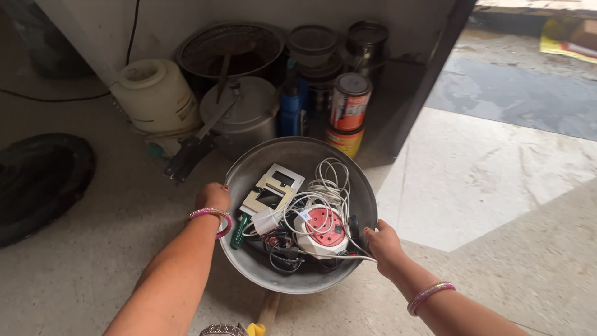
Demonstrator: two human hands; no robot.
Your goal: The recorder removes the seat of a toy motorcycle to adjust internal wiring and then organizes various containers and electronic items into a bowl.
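on the floor near the stored pots, the left hand (212, 198) and right hand (380, 244) grasp opposite rims of a wide metal basin (298, 155). it looks rigid, smooth, probably slippery — the loose white cable (329, 186) and extension reel (321, 229) inside could slide, so two-sided rim holds suit it.

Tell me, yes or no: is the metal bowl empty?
No, the metal bowl holds a red-and-white extension reel, tangled white cables and a switch plate.

A speckled stone floor (93, 274) is seen; on it are placed a cream plastic container (155, 93), a pressure cooker (239, 115), stacked paint cans (348, 112) (near the wall) and a black tyre (37, 180).
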